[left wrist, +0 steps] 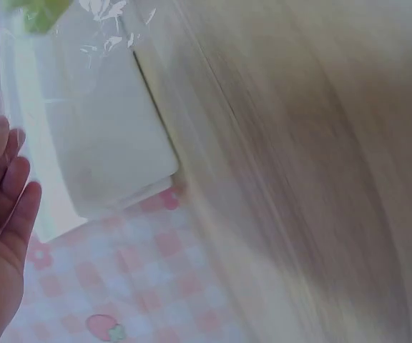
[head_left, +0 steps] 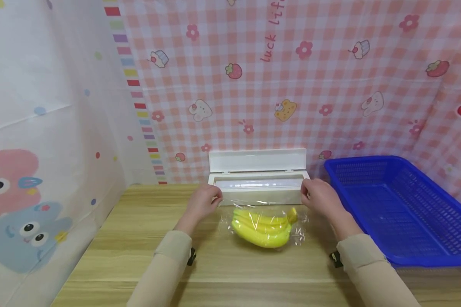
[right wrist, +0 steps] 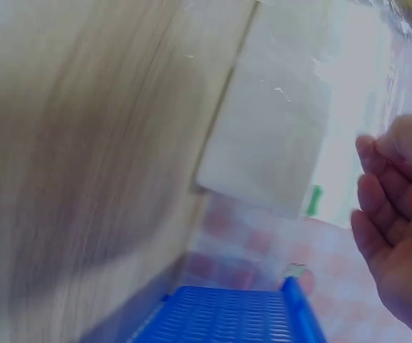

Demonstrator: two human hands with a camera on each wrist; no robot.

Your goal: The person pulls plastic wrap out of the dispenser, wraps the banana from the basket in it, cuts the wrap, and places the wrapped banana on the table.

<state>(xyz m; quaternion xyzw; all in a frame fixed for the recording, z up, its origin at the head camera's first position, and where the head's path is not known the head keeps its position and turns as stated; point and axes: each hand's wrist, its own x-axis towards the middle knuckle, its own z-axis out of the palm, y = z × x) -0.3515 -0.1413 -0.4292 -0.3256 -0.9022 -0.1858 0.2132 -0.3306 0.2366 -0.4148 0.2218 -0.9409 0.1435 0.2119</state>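
Observation:
A bunch of yellow bananas [head_left: 264,229], apparently toy ones, has clear cling film [head_left: 299,233] over it, crinkled at both ends. Behind the bananas stands a white cling film dispenser [head_left: 259,197] with its lid raised and a roll [head_left: 261,183] inside. My left hand [head_left: 204,200] is at the dispenser's left end, thumb and forefinger pinching the film's edge. At the right end, my right hand [head_left: 320,197] pinches the film's other corner between thumb and forefinger. The bananas' green tip [left wrist: 43,14] shows at the top of the left wrist view.
A blue plastic basket [head_left: 392,187] stands to the right, close to my right forearm. The wooden table [head_left: 138,238] ends at a pink checked cloth [head_left: 253,94] hanging behind the dispenser. A white patterned cloth [head_left: 69,140] hangs on the left.

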